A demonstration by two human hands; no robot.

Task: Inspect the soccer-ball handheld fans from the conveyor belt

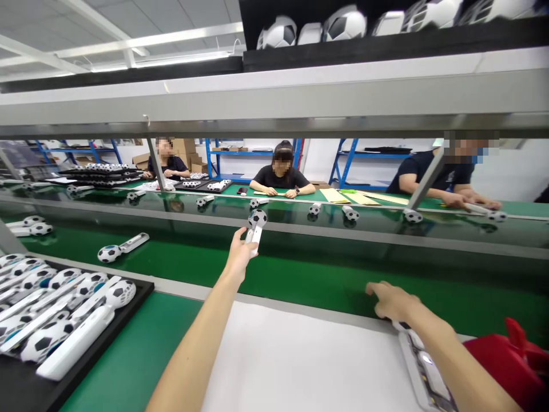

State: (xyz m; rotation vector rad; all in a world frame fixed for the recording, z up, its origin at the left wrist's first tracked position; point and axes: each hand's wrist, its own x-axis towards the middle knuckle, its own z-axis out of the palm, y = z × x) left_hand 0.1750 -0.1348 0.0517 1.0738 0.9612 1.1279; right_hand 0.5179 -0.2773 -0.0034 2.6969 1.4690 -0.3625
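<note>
At 4 o'clock, by the white sheet point(309, 355), an opened piece point(422, 369) bares its innards; it looks unfinished, and the right forearm point(454, 357) covers part of it. The black tray point(143, 292) at 8 o'clock, cut off by the frame, carries many football-headed pieces that seem complete. The right hand point(394, 303), also towards 4, is slightly blurred, fingers loosely parted, nothing visible between them. Just below centre, the left hand point(239, 256) grasps a football-topped piece point(257, 220) by its white handle. Near 9, a loose piece point(110, 253) lies on the green belt point(300, 274), so work seems to remain.
</note>
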